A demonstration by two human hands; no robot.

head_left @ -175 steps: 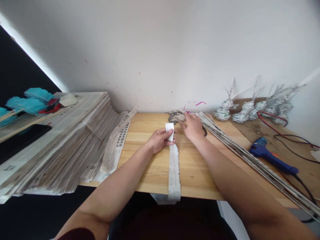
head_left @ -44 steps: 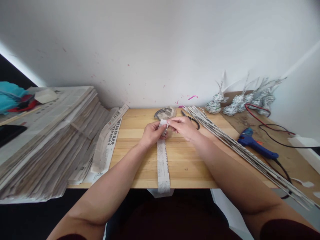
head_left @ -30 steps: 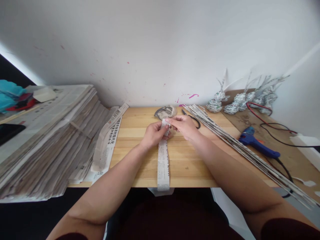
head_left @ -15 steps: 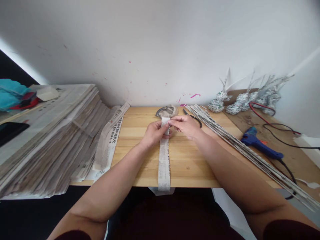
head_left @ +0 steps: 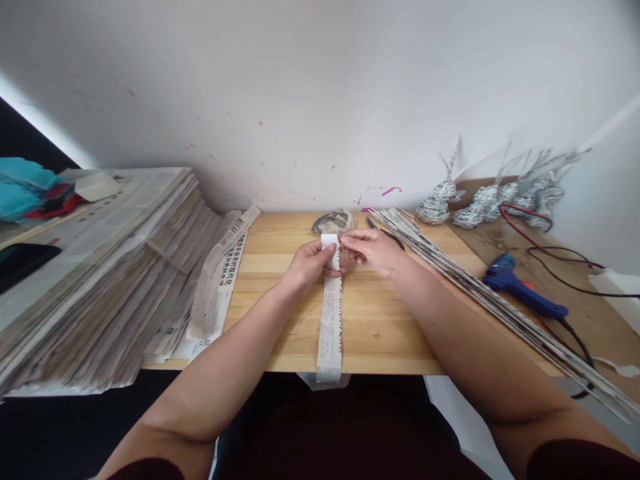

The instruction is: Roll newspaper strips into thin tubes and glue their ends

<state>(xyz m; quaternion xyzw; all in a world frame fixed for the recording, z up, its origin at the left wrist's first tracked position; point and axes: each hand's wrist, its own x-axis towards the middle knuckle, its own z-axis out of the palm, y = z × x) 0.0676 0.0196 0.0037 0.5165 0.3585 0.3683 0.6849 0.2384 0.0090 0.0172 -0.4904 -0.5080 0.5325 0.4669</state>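
A long narrow newspaper strip lies along the middle of the wooden table and hangs over its front edge. My left hand pinches the strip's far end between thumb and fingers, lifting it a little. My right hand holds the same end from the right side with its fingertips. Just behind both hands lies a small crumpled grey bundle.
A tall stack of newspapers fills the left, with cut strips beside it. Black scissors, a long bundle of rolled paper sticks, a blue glue gun with cable, and woven paper figures are on the right.
Over the last second both hands kept hold of the strip's far end; it now stands a little higher and more upright. Earlier, my right hand reached toward the grey bundle.
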